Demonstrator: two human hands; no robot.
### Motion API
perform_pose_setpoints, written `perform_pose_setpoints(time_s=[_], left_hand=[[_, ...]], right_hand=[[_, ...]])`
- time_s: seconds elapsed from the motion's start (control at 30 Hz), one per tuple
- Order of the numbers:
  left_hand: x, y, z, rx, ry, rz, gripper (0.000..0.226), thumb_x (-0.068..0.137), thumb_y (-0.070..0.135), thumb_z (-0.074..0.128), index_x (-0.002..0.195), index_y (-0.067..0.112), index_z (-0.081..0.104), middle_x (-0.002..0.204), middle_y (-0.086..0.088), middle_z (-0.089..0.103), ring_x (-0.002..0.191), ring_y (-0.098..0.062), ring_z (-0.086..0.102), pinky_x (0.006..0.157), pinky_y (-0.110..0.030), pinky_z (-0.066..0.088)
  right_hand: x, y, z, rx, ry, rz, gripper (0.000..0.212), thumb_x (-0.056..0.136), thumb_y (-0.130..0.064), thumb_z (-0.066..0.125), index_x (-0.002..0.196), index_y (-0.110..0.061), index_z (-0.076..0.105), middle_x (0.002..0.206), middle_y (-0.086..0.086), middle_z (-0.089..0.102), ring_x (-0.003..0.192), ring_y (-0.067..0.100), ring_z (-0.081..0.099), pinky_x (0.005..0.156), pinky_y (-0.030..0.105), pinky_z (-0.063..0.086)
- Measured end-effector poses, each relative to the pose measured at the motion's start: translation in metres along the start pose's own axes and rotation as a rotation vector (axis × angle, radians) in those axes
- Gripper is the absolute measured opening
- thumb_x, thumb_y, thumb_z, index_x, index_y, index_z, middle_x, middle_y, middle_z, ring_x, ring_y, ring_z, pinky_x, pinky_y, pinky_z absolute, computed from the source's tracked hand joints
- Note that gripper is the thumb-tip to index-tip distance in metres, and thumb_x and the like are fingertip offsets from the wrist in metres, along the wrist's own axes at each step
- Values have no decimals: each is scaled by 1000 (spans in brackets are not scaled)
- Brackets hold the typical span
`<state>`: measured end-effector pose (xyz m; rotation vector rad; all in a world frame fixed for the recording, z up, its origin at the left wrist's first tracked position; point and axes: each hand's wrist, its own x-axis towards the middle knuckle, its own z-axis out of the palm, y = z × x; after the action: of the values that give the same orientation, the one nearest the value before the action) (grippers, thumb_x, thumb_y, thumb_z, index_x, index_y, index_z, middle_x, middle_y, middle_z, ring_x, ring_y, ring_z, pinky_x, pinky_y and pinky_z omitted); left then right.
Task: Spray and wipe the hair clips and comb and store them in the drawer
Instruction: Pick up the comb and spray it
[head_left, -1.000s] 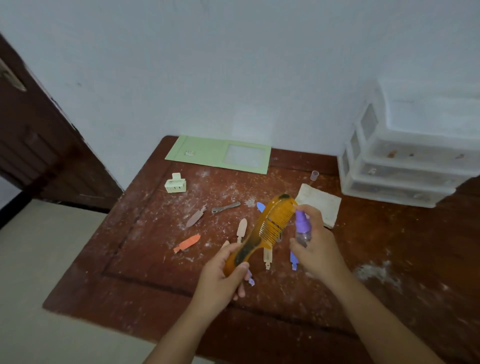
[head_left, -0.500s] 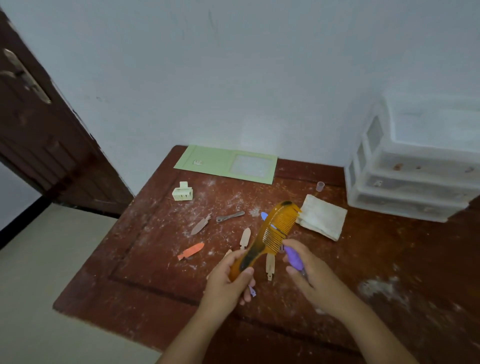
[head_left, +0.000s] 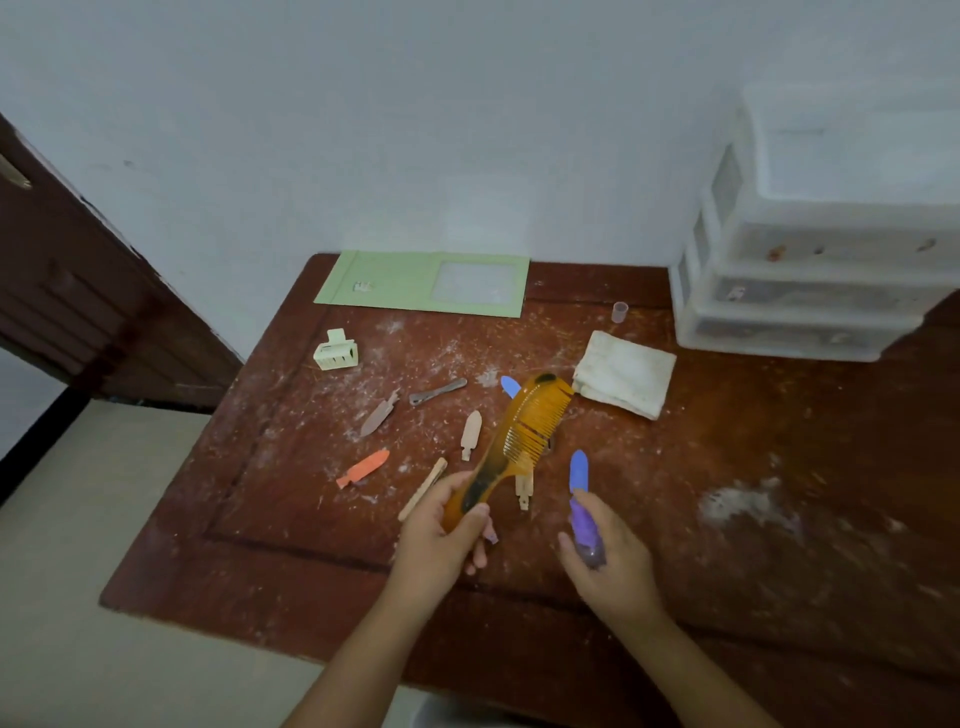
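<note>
My left hand (head_left: 441, 540) grips the dark handle of an amber comb (head_left: 524, 436), which tilts up and to the right above the table. To its right, low over the table, my right hand (head_left: 608, 561) holds a small purple spray bottle (head_left: 586, 530). Several hair clips lie on the table: an orange clip (head_left: 363, 468), a beige clip (head_left: 470, 434), a blue clip (head_left: 578, 471), a grey-brown clip (head_left: 379, 413), a metal clip (head_left: 437, 392) and a pale green claw clip (head_left: 336, 352). A folded white cloth (head_left: 626, 374) lies beyond the comb.
A clear plastic drawer unit (head_left: 810, 270) stands at the back right, its drawers closed. A green card folder (head_left: 426, 283) lies against the wall, and a small clear cap (head_left: 619, 312) stands near the cloth. The brown wooden table (head_left: 779, 493) is dusty. A dark door (head_left: 78, 301) is on the left.
My right hand has dropped with the spray bottle from beside the comb's teeth to low over the table's near side. The comb has stayed in my left hand.
</note>
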<state>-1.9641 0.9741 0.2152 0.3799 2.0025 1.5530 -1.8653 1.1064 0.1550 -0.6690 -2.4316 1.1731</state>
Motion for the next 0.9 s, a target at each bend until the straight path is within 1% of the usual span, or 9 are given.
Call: perform_pose_setpoints(time_s=[0.13, 0.2, 0.27, 0.33, 0.5, 0.63, 0.73, 0.83, 0.9], left_hand=[[0, -4, -1, 7, -8, -20, 33, 90, -2, 45, 96, 30, 51, 47, 9, 59, 36, -4, 46, 38, -17, 38], [0, -6, 0, 15, -12, -24, 33, 90, -2, 46, 97, 30, 52, 47, 9, 58, 36, -4, 46, 38, -17, 39], [0, -9, 0, 28, -21, -17, 33, 90, -2, 46, 96, 29, 52, 47, 9, 58, 35, -3, 46, 37, -17, 39], [0, -11, 0, 44, -32, -9, 33, 90, -2, 46, 96, 30, 52, 47, 10, 58, 35, -3, 46, 37, -16, 39], [0, -12, 2, 25, -33, 23, 22, 95, 13, 35, 99, 22, 55, 48, 7, 57, 35, -3, 42, 36, -16, 34], [-1, -11, 3, -54, -2, -8, 39, 90, 37, 19, 96, 25, 55, 51, 3, 53, 37, -5, 44, 36, -18, 34], [0, -12, 3, -68, 13, -29, 38, 95, 29, 19, 98, 22, 56, 49, 3, 54, 37, -5, 45, 36, -17, 34], [1, -14, 2, -120, 9, -53, 32, 98, 20, 25, 109, 15, 54, 52, 3, 55, 39, -7, 48, 37, -18, 36], [1, -14, 2, -239, 2, -106, 26, 98, 14, 29, 107, 20, 53, 54, 1, 56, 41, -8, 51, 38, -18, 39]], right_hand=[[-3, 5, 0, 52, 75, 67, 44, 78, -8, 63, 120, 1, 53, 106, 3, 59, 91, 8, 60, 75, 14, 44], [0, 3, -1, 69, 39, 89, 49, 81, -2, 63, 128, -6, 46, 112, 1, 55, 97, 11, 52, 78, 21, 39], [5, 1, -3, 80, -65, 75, 58, 84, -3, 60, 130, -24, 33, 115, -6, 48, 104, 8, 47, 83, 17, 34], [10, -2, -6, 76, -182, 62, 59, 86, -5, 56, 128, -34, 25, 121, -6, 49, 108, 9, 49, 79, 7, 30], [19, -24, -14, -41, -293, -95, 51, 90, -12, 51, 134, -27, 32, 123, 1, 51, 94, 9, 52, 71, 7, 33], [23, -34, -10, -67, -308, -164, 48, 89, -13, 52, 134, -19, 37, 125, 8, 53, 100, 22, 58, 81, 26, 47], [24, -35, -9, -41, -310, -129, 52, 89, -13, 53, 135, -28, 32, 127, 3, 52, 102, 15, 56, 81, 17, 42], [22, -35, -10, -5, -346, -156, 56, 86, -18, 54, 122, -45, 20, 118, 0, 54, 79, 3, 50, 71, 15, 41], [21, -37, -13, 35, -331, -143, 51, 83, -23, 53, 117, -45, 22, 111, -12, 49, 77, -7, 45, 69, 3, 35]])
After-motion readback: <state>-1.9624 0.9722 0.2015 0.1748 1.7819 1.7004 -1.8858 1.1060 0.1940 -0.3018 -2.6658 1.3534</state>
